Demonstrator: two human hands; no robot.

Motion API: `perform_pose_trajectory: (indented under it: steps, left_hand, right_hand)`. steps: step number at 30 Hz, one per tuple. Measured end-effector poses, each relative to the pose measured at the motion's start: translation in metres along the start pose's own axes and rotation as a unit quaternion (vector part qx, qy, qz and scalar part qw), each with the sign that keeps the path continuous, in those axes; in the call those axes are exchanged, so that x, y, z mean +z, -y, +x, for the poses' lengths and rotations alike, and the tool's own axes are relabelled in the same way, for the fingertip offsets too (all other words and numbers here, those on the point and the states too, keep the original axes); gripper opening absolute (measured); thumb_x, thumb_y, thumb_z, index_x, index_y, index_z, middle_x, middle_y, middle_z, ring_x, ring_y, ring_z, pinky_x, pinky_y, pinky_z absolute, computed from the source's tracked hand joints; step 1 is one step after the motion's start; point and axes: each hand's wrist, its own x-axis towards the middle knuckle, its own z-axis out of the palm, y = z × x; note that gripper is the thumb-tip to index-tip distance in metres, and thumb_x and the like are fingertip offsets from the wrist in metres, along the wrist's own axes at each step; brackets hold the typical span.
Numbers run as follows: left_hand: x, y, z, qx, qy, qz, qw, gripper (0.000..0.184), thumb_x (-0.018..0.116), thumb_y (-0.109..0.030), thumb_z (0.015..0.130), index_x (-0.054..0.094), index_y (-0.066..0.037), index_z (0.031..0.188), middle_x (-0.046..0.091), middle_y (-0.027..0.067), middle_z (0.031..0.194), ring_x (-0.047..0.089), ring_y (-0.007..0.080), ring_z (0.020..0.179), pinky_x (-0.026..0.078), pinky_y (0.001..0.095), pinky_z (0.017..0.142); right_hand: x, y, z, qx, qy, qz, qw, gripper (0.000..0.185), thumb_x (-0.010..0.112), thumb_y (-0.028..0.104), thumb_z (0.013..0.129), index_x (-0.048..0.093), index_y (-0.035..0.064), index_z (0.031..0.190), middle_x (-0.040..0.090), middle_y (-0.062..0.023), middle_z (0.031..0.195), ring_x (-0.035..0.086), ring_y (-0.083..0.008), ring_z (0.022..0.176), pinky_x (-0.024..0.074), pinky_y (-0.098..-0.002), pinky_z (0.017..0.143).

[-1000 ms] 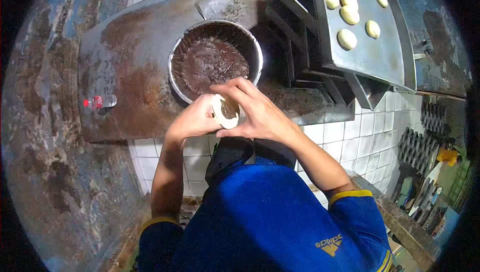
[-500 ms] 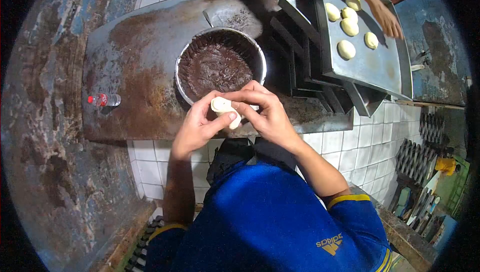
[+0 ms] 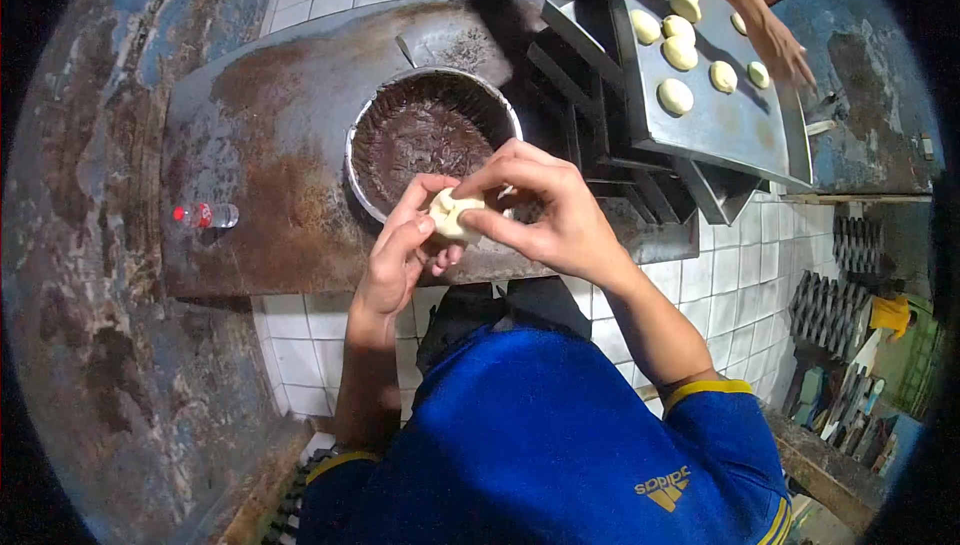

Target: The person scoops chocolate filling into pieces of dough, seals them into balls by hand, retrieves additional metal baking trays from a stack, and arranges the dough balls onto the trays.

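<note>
Thumb and fingertips of the right hand (image 3: 560,213) have shifted onto the folded top of the dough piece (image 3: 455,227), pinching it; the left hand (image 3: 392,260) cups it, fingers curled against its side. It sits just before the metal bowl (image 3: 351,170) of dark brown filling (image 3: 425,140). Farther out lie a red-capped bottle (image 3: 206,216) and, beside a co-worker's hand (image 3: 785,50), dough balls (image 3: 675,96) on a baking tray (image 3: 735,140).

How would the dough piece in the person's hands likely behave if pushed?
Probably soft: the dough piece looks folded and puckered where the right hand pinches it. It's likely light, since the fingertips of the left hand and right hand hold it up. Its rounded outline might let it roll a little.
</note>
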Motion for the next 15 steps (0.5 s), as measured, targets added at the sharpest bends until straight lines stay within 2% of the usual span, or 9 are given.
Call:
perform_pose_trajectory:
  steps: [2, 3, 4, 6, 8, 9, 11, 14, 15]
  left_hand:
    - [0.002, 0.006, 0.003, 0.030, 0.011, 0.038, 0.999, 0.041, 0.058, -0.031, 0.102, 0.055, -0.005, 0.133, 0.066, 0.0015, 0.107, 0.057, 0.0053, 0.082, 0.042, 0.0202, 0.064]
    - [0.008, 0.007, 0.007, 0.065, -0.028, 0.146, 0.987, 0.039, 0.061, -0.029, 0.102, 0.056, -0.005, 0.131, 0.065, 0.0013, 0.106, 0.057, 0.0052, 0.082, 0.044, 0.0211, 0.065]
    - [0.011, 0.009, 0.009, 0.078, -0.059, 0.173, 0.980, 0.036, 0.065, -0.024, 0.100, 0.057, -0.005, 0.130, 0.064, 0.0009, 0.105, 0.057, 0.0051, 0.081, 0.046, 0.0217, 0.066]
    - [0.014, 0.015, 0.011, 0.089, -0.090, 0.200, 0.972, 0.035, 0.068, -0.020, 0.099, 0.058, -0.006, 0.129, 0.063, 0.0005, 0.103, 0.057, 0.0050, 0.080, 0.049, 0.0222, 0.067]
    - [0.015, 0.019, 0.013, 0.078, -0.102, 0.087, 0.988, 0.033, 0.066, -0.019, 0.099, 0.058, -0.006, 0.129, 0.064, 0.0003, 0.102, 0.058, 0.0037, 0.079, 0.048, 0.0200, 0.063]
    - [0.022, 0.020, 0.014, 0.078, -0.101, 0.088, 0.988, 0.033, 0.066, -0.019, 0.099, 0.058, -0.006, 0.129, 0.064, 0.0003, 0.102, 0.058, 0.0037, 0.079, 0.048, 0.0200, 0.063]
    - [0.040, 0.020, 0.017, 0.066, -0.120, 0.034, 0.990, 0.032, 0.063, -0.021, 0.100, 0.057, -0.007, 0.128, 0.064, -0.0007, 0.096, 0.055, 0.0013, 0.071, 0.042, 0.0177, 0.052]
    - [0.049, 0.018, 0.022, 0.014, -0.106, -0.022, 0.994, 0.033, 0.059, -0.023, 0.102, 0.054, -0.009, 0.131, 0.063, -0.0006, 0.090, 0.052, 0.0010, 0.066, 0.036, 0.0176, 0.045]
    - [0.055, 0.010, 0.021, -0.006, -0.110, -0.012, 0.994, 0.038, 0.057, -0.029, 0.105, 0.049, -0.011, 0.137, 0.061, 0.0004, 0.089, 0.050, 0.0017, 0.061, 0.033, 0.0175, 0.042]
  right_hand:
    - [0.002, -0.007, -0.003, -0.009, -0.012, -0.005, 1.000, 0.025, 0.077, 0.003, 0.088, 0.078, 0.0027, 0.113, 0.070, -0.0102, 0.109, 0.069, -0.0159, 0.099, 0.0576, -0.0300, 0.077]
    - [0.002, -0.010, -0.005, -0.019, -0.021, -0.009, 1.000, 0.027, 0.074, 0.001, 0.090, 0.077, 0.0032, 0.116, 0.071, -0.0110, 0.112, 0.069, -0.0146, 0.100, 0.0576, -0.0290, 0.075]
    - [0.002, -0.011, -0.006, -0.018, -0.022, -0.009, 1.000, 0.027, 0.074, 0.001, 0.090, 0.077, 0.0032, 0.116, 0.071, -0.0110, 0.112, 0.069, -0.0146, 0.100, 0.0576, -0.0290, 0.075]
    - [0.003, -0.012, -0.008, -0.041, -0.075, -0.010, 0.996, 0.042, 0.070, 0.005, 0.091, 0.071, 0.0052, 0.132, 0.068, -0.0161, 0.116, 0.073, -0.0255, 0.103, 0.0595, -0.0340, 0.085]
    - [-0.005, 0.016, -0.011, 0.025, -0.049, -0.057, 0.997, 0.056, 0.075, 0.014, 0.091, 0.062, 0.0085, 0.145, 0.063, -0.0175, 0.126, 0.070, -0.0319, 0.112, 0.0595, -0.0390, 0.093]
    - [-0.003, 0.012, -0.013, -0.043, -0.051, -0.122, 0.990, 0.063, 0.078, 0.021, 0.090, 0.059, 0.0097, 0.148, 0.061, -0.0172, 0.131, 0.067, -0.0349, 0.115, 0.0586, -0.0422, 0.094]
    - [-0.004, 0.005, -0.014, -0.153, -0.026, -0.212, 0.965, 0.075, 0.085, 0.037, 0.086, 0.056, 0.0121, 0.151, 0.057, -0.0173, 0.136, 0.062, -0.0404, 0.118, 0.0562, -0.0494, 0.095]
    - [-0.008, -0.009, -0.017, -0.160, -0.047, -0.153, 0.974, 0.053, 0.087, 0.028, 0.085, 0.072, 0.0076, 0.132, 0.065, -0.0129, 0.110, 0.068, -0.0301, 0.096, 0.0581, -0.0404, 0.082]
    - [-0.009, -0.010, -0.018, -0.140, -0.076, -0.130, 0.979, 0.044, 0.086, 0.024, 0.086, 0.075, 0.0059, 0.125, 0.065, -0.0118, 0.103, 0.068, -0.0274, 0.090, 0.0573, -0.0378, 0.080]
